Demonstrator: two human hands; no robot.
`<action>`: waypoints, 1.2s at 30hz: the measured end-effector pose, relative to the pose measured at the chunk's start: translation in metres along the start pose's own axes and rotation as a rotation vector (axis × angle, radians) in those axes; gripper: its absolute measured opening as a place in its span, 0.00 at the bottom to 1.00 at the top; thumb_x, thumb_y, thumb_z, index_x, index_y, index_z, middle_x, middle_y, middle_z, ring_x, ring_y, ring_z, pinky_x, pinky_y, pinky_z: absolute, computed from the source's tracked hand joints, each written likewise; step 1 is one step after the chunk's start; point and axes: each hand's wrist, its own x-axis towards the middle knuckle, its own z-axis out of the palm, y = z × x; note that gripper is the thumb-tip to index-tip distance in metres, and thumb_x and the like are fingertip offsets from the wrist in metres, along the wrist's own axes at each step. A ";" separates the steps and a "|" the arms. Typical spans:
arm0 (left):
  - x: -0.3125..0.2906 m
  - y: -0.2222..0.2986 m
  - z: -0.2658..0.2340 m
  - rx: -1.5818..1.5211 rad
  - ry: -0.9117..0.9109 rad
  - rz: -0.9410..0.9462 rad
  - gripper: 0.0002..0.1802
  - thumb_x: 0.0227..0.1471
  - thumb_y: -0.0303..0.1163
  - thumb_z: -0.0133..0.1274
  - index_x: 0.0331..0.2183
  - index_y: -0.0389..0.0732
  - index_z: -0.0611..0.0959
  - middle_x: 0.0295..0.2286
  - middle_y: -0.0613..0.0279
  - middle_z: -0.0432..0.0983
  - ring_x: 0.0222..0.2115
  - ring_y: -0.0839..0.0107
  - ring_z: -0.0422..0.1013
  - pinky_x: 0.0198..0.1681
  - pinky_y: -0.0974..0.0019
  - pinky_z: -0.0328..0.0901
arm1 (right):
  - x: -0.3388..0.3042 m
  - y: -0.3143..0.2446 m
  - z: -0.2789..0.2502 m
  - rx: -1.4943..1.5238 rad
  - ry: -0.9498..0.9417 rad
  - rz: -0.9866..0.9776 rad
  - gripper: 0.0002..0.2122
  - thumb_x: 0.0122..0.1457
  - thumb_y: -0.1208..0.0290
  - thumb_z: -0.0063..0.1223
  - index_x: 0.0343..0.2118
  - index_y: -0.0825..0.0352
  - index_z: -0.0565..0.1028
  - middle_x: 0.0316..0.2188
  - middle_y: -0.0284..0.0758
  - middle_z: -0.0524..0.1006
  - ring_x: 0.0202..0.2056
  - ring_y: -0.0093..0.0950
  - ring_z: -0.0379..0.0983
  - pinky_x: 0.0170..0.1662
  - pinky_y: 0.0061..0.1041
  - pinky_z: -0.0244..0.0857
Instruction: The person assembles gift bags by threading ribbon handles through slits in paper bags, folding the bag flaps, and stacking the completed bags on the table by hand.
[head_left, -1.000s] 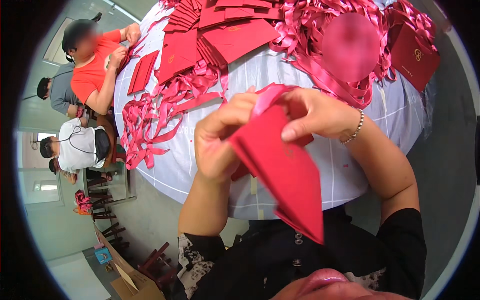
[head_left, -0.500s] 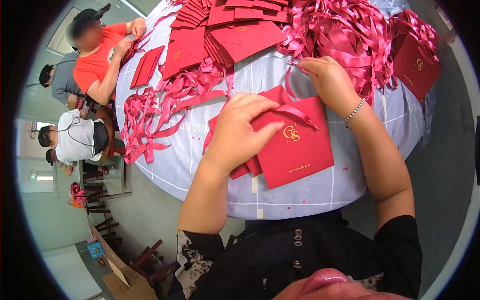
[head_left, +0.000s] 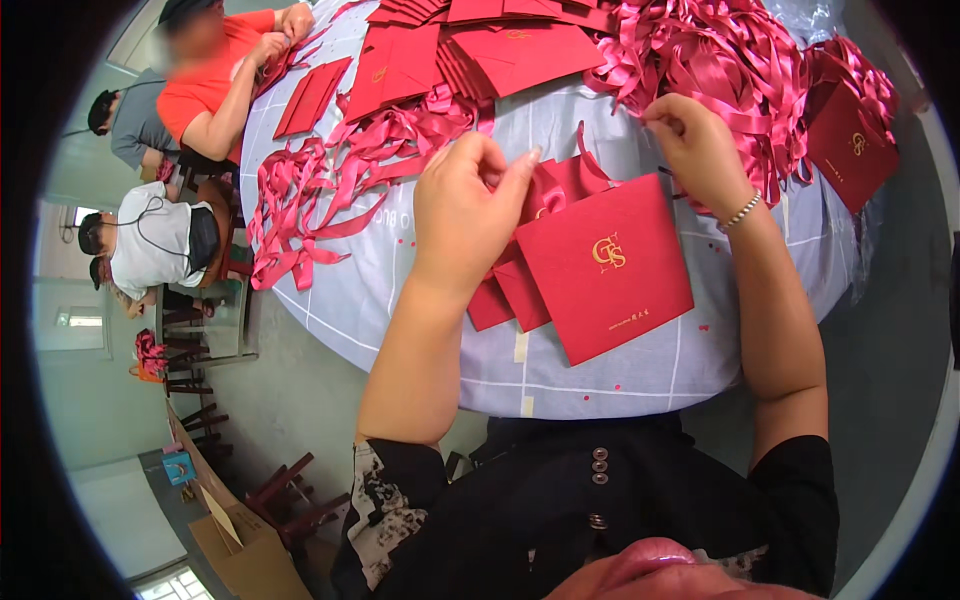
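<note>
A red paper gift bag (head_left: 615, 270) with a gold emblem lies on top of several similar red bags (head_left: 523, 297), tilted on the cloth in front of me. A pink ribbon handle (head_left: 590, 160) stands up behind its top edge. My left hand (head_left: 465, 210) hovers over the bags' left side, fingers curled and thumb held apart, with nothing visible in it. Past the top bag, my right hand (head_left: 700, 150) reaches to the edge of a big heap of pink satin ribbons (head_left: 715, 70), its thumb and forefinger pinched on a ribbon there.
A pale checked cloth (head_left: 480, 375) covers the round table. Stacked red bags (head_left: 390, 70) and loose ribbons (head_left: 310, 215) lie at the far left. Another red bag (head_left: 850, 145) hangs by the right edge. Co-workers, one in an orange shirt (head_left: 210, 100), sit at the left.
My left hand has lifted off the top bag and its thumb has risen. The ribbon across the bag's front is gone from there. My right hand has moved to the ribbon heap.
</note>
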 end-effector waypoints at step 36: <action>-0.006 -0.001 -0.010 -0.234 -0.433 -0.039 0.12 0.43 0.23 0.67 0.32 0.34 0.82 0.35 0.63 0.75 0.39 0.72 0.71 0.44 0.70 0.66 | -0.039 -0.086 0.005 0.064 -0.101 -0.334 0.05 0.58 0.80 0.58 0.36 0.72 0.80 0.33 0.37 0.77 0.31 0.26 0.76 0.34 0.23 0.69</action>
